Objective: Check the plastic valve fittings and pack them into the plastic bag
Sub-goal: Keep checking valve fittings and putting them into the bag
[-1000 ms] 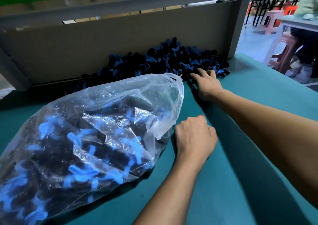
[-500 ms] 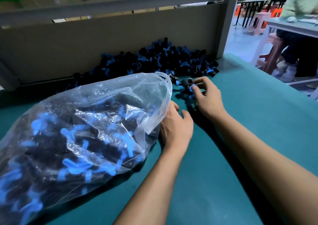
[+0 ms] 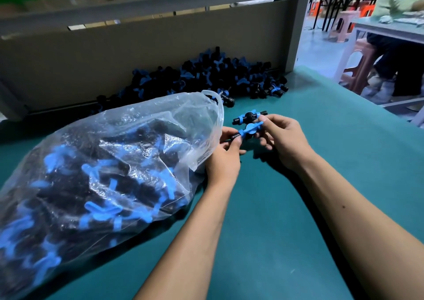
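A clear plastic bag (image 3: 110,162), lying on its side and stuffed with black and blue valve fittings, fills the left of the green table. Its mouth faces right, near my hands. A loose pile of the same fittings (image 3: 206,75) lies against the back board. My right hand (image 3: 282,139) pinches two black fittings with blue handles (image 3: 249,125) just right of the bag's mouth. My left hand (image 3: 226,155) pinches the left end of the nearer fitting (image 3: 236,136).
The green table top (image 3: 298,208) stretches right and toward me. A grey board (image 3: 114,47) and a metal post (image 3: 298,24) close off the back. Beyond the right edge, a seated person (image 3: 399,24) and pink stools (image 3: 358,61) stand at another table.
My right hand drew back from the pile with two fittings. My left hand rose from the table beside the bag and took hold of one fitting's end.
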`<state>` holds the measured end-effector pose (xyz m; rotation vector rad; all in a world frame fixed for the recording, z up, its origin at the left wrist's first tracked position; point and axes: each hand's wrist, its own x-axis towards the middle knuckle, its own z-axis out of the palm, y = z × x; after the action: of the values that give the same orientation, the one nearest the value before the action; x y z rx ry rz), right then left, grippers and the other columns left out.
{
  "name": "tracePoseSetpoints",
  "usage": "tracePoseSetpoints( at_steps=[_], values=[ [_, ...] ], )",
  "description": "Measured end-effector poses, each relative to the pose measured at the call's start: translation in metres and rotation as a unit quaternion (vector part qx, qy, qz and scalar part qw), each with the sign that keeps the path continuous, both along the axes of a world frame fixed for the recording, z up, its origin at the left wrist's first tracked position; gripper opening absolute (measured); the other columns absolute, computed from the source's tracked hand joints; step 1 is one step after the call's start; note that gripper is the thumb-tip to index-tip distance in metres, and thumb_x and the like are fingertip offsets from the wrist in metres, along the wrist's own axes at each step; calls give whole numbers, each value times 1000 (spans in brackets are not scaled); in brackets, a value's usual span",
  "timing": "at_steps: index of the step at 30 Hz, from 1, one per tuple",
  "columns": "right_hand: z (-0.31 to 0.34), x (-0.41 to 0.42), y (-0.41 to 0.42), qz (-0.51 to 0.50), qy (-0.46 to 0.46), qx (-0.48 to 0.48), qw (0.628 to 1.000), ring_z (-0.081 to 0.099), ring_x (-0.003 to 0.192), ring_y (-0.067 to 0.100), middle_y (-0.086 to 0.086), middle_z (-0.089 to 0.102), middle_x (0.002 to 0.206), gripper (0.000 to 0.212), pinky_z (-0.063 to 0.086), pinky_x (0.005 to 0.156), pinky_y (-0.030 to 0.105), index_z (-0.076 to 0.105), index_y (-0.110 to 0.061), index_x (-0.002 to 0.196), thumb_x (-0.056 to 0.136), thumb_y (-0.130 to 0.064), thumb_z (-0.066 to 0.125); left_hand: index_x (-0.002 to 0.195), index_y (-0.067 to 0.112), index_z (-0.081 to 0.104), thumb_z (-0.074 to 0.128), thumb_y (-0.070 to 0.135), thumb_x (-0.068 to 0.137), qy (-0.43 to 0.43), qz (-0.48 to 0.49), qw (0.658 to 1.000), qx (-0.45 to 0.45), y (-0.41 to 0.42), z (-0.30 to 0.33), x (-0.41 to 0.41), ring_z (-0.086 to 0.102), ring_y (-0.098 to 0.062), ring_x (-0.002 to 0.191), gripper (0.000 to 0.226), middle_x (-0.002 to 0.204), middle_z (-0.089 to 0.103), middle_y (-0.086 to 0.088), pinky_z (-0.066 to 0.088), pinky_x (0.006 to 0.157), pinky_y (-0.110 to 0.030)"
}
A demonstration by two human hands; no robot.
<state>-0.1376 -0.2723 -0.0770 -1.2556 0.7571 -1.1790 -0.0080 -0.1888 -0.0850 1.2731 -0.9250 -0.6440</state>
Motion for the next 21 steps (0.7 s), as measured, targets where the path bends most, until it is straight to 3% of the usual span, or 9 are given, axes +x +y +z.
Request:
tracePoseSetpoints(
  at_steps=[2,4,6,9,13,16,18,21],
  values=[
    [1,-3,-2,25,10,8,1000,45,42,12,7,61,63,32,30,36,18,70,0,91,98,-31,64,97,10,60,63,-7,95,16,-20,1000,6,-1,1,-1,68,-8,73,18,93,65,-2,59,67,-24],
    [2,-5,-3,35,21,8,999,42,40,11,6,59,62,32,26,35,17,70,-6,84,99,-33,62,105,6,63,66,-11,90,7,-39,999,12,0,2,-3,70,-10,77,23,98,69,-6,59,65,-24],
    [2,-6,-3,43,23,9,999,41,40,11,7,59,62,30,25,35,16,70,-13,78,101,-31,61,109,5,66,70,-9,88,-6,-46,999,13,0,2,-3,72,-9,76,26,98,73,-5,62,66,-28],
    [3,-5,0,57,36,7,998,41,40,10,7,59,62,26,25,36,15,68,-7,87,101,-28,60,103,7,65,69,-3,93,5,-23,1000,7,-3,0,-1,71,-7,69,14,92,72,-1,61,70,-26],
    [3,-3,-2,-46,8,22,999,36,42,9,4,54,58,24,25,41,17,68,-3,87,100,-21,60,96,20,60,62,4,100,16,14,1000,-1,-7,-3,1,64,4,61,17,88,64,8,57,70,-20],
    [3,-3,-3,-102,-8,30,994,30,49,12,3,49,60,34,22,50,25,65,11,96,100,-22,60,98,18,62,63,6,100,9,7,1000,2,-7,-3,1,63,4,66,12,91,63,7,59,85,-37],
    [2,-1,0,-81,14,3,997,32,50,12,1,50,59,30,25,49,23,69,2,90,100,-25,62,99,14,63,65,6,99,10,-2,1000,4,-7,-2,1,65,-6,76,9,93,66,1,56,90,-42],
    [1,1,7,-5,64,-62,996,36,45,7,-4,54,56,25,29,43,17,71,-15,82,99,-31,64,105,3,67,71,5,95,-28,-17,999,5,-5,-2,2,66,-8,83,11,93,71,0,55,88,-29]
  ],
)
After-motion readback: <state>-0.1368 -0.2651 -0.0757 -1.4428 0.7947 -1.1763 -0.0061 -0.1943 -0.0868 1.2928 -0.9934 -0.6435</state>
